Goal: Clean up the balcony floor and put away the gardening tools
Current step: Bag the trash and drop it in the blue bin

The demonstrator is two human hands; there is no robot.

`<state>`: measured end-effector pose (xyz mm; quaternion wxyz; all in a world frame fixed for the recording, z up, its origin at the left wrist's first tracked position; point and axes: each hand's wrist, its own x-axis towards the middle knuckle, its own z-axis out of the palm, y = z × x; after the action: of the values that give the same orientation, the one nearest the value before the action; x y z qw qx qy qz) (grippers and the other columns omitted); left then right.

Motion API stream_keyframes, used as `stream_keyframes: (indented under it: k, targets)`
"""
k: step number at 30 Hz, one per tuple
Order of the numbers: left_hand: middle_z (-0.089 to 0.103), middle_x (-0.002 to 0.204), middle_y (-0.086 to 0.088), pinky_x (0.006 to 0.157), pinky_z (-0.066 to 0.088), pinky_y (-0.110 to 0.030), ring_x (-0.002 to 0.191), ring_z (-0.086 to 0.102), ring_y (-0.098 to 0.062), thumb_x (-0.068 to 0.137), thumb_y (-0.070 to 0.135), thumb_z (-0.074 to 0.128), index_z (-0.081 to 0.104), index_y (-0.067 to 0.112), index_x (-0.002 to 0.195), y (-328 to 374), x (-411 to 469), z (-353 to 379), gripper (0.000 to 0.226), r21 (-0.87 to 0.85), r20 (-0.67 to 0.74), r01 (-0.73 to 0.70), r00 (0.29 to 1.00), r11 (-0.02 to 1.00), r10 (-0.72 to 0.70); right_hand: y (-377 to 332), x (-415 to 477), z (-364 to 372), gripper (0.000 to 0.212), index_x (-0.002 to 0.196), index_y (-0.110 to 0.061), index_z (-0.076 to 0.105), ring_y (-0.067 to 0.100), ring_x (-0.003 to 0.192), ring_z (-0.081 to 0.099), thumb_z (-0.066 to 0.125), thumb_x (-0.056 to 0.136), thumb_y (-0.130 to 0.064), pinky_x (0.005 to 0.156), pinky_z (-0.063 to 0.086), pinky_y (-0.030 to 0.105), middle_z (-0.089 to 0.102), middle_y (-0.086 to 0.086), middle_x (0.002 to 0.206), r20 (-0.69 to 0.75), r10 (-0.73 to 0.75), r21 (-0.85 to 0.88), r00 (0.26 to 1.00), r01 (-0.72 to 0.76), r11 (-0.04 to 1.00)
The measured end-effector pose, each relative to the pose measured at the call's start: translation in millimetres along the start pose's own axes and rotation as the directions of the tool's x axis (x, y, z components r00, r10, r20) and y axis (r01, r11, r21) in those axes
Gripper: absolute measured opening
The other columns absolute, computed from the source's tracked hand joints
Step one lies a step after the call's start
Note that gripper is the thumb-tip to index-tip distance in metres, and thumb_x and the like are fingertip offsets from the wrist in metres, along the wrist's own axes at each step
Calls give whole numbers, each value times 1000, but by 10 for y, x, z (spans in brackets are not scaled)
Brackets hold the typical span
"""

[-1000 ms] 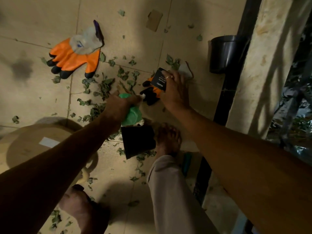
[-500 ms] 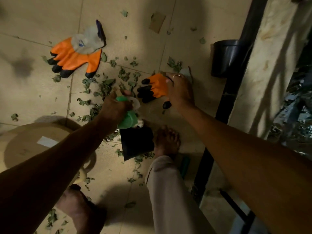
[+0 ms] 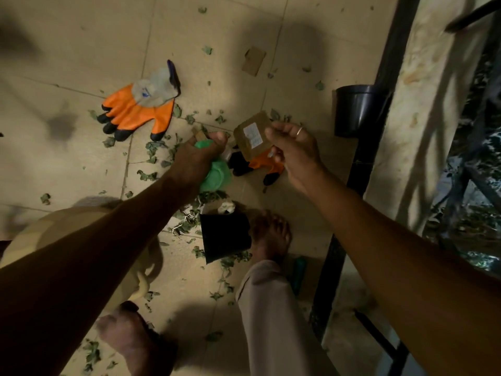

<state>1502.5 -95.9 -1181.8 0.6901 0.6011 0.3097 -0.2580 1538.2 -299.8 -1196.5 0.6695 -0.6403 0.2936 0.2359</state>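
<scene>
Raised now: small brown cardboard box (image 3: 250,137) plus orange-and-black work glove (image 3: 264,164).
Both are pinched in the curled right hand (image 3: 295,153); a green plastic container (image 3: 217,179) is gripped by the outstretched left hand (image 3: 195,161).

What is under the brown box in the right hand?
An orange glove with black fingertips shows beneath the brown box gripped by the right hand; box and hand cover its cuff and palm.
</scene>
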Motion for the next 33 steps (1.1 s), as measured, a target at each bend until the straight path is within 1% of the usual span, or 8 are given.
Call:
stream_keyframes:
  k: [4, 6, 8, 12, 19, 23, 28, 33]
  targets:
    - [76, 102, -12, 82, 57, -39, 92, 74, -26, 85, 72, 61, 77, 17, 104, 69, -33, 12, 60, -28, 234, 74, 970, 997, -66, 15, -97, 244, 10, 89, -17, 68, 5, 49, 51, 77, 88, -12, 47, 41, 22, 67, 1, 73, 145, -40, -213, 989, 71, 974]
    - [75, 82, -5, 70, 55, -34, 72, 72, -20, 94, 48, 64, 80, 18, 85, 77, -55, 20, 35, -46, 280, 73, 958, 996, -58, 6, -110, 358, 12, 87, -15, 69, 9, 48, 51, 80, 85, -15, 46, 43, 24, 66, 1, 67, 185, -39, -250, 982, 85, 965]
    - [70, 82, -10, 68, 54, -38, 67, 66, -27, 94, 26, 68, 74, 9, 97, 41, -3, -45, 18, -73, 296, 86, 953, 994, -61, -27, -89, 431, 11, 88, -11, 69, 8, 48, 54, 80, 85, -10, 47, 48, 23, 67, -3, 65, 200, -44, -299, 979, 104, 949]
    - [75, 102, -15, 66, 60, -42, 84, 73, -33, 87, -4, 56, 67, 11, 120, -68, 144, -205, 38, -164, 177, 136, 978, 977, -107, -72, 138, 546, 10, 89, -18, 67, 8, 69, 67, 71, 90, -9, 62, 57, 26, 73, -5, 83, 191, -131, -418, 973, 202, 886]
    - [66, 76, -10, 66, 53, -38, 69, 65, -30, 65, -6, 61, 67, 19, 69, -404, 452, -342, 26, -261, 64, 75, 996, 962, -61, -221, 1548, 658, 58, 144, -14, 47, 34, 142, 32, 63, 90, -26, 114, 32, 43, 32, 13, 158, 198, -452, -962, 870, 260, 79]
    - [59, 65, -11, 61, 49, -34, 58, 59, -28, 77, -7, 61, 55, 15, 76, -571, 518, -379, 22, -322, 34, 90, 996, 942, -84, -319, 2035, 727, 86, 158, -19, 24, 37, 144, 25, 71, 88, -36, 116, 26, 44, 24, 12, 161, 246, -352, -963, 903, 270, 19]
    - [58, 67, -15, 63, 51, -36, 58, 58, -28, 77, 5, 77, 58, 15, 73, -608, 561, -413, 21, -293, 67, 50, 997, 955, -32, -252, 2266, 799, 71, 139, -14, 48, 34, 133, 37, 73, 85, -52, 109, 34, 40, 44, 15, 143, 248, -355, -968, 902, 214, -132]
    - [55, 74, -19, 63, 51, -37, 60, 57, -28, 83, 5, 75, 56, 10, 76, -480, 579, -415, 21, -252, 35, 29, 999, 967, -21, -261, 2064, 669, 41, 120, -5, 62, 33, 116, 59, 74, 89, -29, 93, 51, 38, 62, 17, 124, 262, -333, -943, 906, 313, 112]
